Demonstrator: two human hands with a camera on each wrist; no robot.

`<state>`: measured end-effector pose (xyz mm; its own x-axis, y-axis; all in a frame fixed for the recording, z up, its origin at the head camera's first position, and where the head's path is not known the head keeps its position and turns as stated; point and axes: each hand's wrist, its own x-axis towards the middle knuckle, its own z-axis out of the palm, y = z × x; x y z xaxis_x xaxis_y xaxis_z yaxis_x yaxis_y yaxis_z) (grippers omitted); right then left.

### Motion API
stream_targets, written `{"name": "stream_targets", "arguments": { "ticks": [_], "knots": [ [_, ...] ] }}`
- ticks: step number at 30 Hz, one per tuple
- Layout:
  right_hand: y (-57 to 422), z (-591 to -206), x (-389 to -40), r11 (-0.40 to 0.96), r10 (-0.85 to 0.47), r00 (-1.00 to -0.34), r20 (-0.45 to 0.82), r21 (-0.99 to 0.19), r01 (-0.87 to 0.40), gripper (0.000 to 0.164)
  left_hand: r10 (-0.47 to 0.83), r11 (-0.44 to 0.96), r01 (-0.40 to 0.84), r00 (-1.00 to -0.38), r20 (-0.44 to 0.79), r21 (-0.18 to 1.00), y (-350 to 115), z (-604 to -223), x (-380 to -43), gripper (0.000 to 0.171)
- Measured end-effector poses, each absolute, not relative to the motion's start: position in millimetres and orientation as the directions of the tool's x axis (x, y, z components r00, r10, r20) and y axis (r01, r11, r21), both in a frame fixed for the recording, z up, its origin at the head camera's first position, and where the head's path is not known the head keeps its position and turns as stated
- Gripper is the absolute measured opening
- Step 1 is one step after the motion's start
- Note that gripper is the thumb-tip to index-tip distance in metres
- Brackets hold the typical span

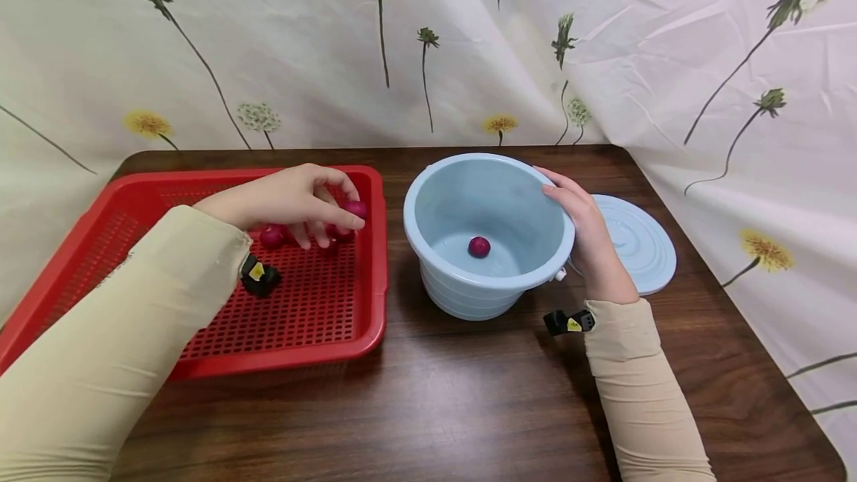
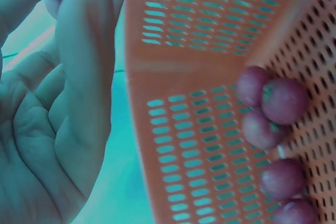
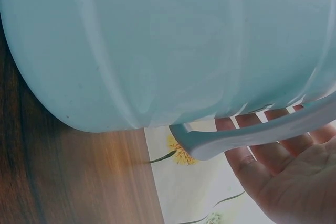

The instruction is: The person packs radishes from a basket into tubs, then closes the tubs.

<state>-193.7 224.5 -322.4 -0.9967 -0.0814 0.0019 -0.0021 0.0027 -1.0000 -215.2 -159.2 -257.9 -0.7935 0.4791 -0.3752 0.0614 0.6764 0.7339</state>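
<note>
My left hand (image 1: 304,203) is over the right end of a red plastic basket (image 1: 379,281). Between its thumb and fingers it pinches a small round magenta radish (image 1: 354,209), partly seen at the top of the left wrist view. Several more radishes (image 2: 285,100) lie below on the basket floor. With my right hand (image 1: 585,233) I grip the right rim of a light blue bucket (image 1: 462,292), thumb over the rim and fingers outside. The bucket's handle (image 3: 252,135) passes in front of those fingers. A single radish (image 1: 479,247) rests on the bucket's bottom.
A light blue round lid (image 1: 639,244) lies on the brown wooden table (image 1: 428,400), right of the bucket and partly behind my right hand. A white cloth (image 1: 455,50) with dandelion prints hangs at the table's back and right side.
</note>
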Motion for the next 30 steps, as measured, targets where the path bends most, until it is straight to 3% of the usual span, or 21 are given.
{"name": "stream_targets", "arguments": {
  "ticks": [18, 30],
  "knots": [
    [224, -324, -195, -0.003, -0.069, -0.998, -0.010, -1.000, 0.010, 0.046, 0.495, 0.546, 0.122, -0.845, -0.202, 0.829, -118, -233, -204, 0.038],
    [225, -323, -195, 0.003, -0.071, -0.997, -0.005, -1.000, 0.005, 0.046, 0.566, 0.425, 0.161, -0.815, -0.122, 0.891, -88, -225, -205, 0.034]
  ]
}}
